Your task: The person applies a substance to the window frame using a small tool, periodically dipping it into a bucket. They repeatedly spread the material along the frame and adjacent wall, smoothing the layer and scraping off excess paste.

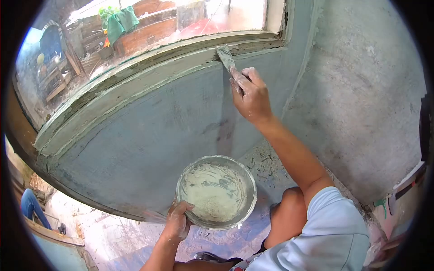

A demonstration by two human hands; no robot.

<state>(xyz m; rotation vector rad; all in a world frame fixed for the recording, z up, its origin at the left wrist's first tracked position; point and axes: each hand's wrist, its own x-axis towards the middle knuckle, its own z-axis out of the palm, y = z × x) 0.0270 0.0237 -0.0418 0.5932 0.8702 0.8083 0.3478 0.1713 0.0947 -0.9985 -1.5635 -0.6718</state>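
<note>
My right hand [250, 95] is closed around the handle of a putty knife [225, 58] smeared with pale paste. Its blade touches the ledge of the window frame [181, 58], near the right end. Low in front of me, my left hand [177, 220] grips the rim of a round metal bowl [251, 185], thumb over the edge. Off-white putty [212, 192] coats the inside of the bowl, with streaks of bare metal showing through. Both hands have pale smears on them.
Below the window runs a grey-plastered wall [131, 131], meeting a rough wall [361, 90] at the right corner. Debris lies on the stained floor [113, 235]. Beyond the window are wooden boards [144, 31] and a green cloth [122, 22]. Someone's blue-clad leg [32, 207] shows at lower left.
</note>
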